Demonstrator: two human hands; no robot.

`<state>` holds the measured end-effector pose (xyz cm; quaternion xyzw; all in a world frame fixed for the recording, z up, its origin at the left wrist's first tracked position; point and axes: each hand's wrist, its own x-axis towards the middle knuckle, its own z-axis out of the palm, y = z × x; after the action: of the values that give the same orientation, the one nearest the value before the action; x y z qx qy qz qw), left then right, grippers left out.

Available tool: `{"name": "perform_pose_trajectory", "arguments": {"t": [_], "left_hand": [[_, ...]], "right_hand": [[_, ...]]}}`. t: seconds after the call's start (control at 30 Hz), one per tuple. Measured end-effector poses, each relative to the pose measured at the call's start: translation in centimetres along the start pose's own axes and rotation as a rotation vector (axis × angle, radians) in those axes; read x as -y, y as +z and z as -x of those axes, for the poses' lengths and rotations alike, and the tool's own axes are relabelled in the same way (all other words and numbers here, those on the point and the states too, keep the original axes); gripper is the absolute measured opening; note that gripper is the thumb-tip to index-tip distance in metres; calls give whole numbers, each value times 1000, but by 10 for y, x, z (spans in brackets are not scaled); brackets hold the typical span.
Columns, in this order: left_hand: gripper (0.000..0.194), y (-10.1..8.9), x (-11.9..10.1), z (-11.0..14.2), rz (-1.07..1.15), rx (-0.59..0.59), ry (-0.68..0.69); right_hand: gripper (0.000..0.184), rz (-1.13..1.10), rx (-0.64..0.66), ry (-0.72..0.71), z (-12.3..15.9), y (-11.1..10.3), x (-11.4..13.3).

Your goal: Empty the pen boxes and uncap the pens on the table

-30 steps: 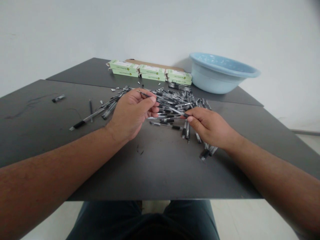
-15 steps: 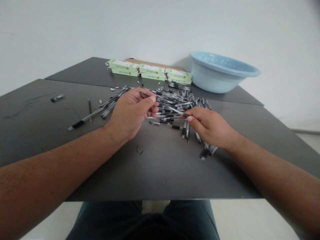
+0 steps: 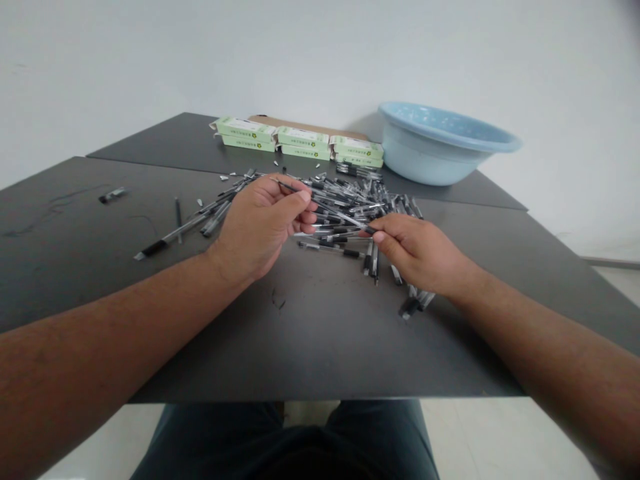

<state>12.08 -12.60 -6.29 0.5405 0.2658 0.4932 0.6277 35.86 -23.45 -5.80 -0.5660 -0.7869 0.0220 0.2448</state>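
Observation:
A slim clear-and-black pen [image 3: 345, 218] is held slanting between my two hands, above the pile of pens. My left hand [image 3: 267, 223] pinches it between thumb and index finger near its thin, pointed upper-left end. The other left fingers are curled loosely. My right hand [image 3: 420, 253] grips the dark lower-right end with thumb and forefinger. Whether the thin part on the left is a separate refill pushed into a barrel, I cannot tell. Beneath and behind both hands spreads the heap of pens [image 3: 333, 239], clear-barrelled with black grips; the hands hide part of it.
Light-green boxes [image 3: 300, 141] stand stacked in twos along the back, beside a pale blue basin [image 3: 425, 157] at the back right. On the left of the dark table [image 3: 300, 347] lie a loose pen [image 3: 155, 249], a short black-and-clear piece [image 3: 113, 195] and small silvery tips [image 3: 200, 203].
Both hands keep their grip on the pen and have barely moved. The view has shifted very slightly.

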Motion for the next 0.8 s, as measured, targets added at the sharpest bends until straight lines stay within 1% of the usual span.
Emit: {"name": "perform_pose_trajectory", "arguments": {"t": [0.4, 0.6, 0.8], "left_hand": [[16, -1, 2, -1, -7, 2, 11], [12, 0, 1, 0, -14, -5, 13], [14, 0, 1, 0, -36, -5, 12]], "right_hand": [[31, -7, -5, -9, 0, 1, -1], [33, -4, -10, -7, 1, 1, -2], [35, 5, 3, 3, 0, 1, -2]]}}
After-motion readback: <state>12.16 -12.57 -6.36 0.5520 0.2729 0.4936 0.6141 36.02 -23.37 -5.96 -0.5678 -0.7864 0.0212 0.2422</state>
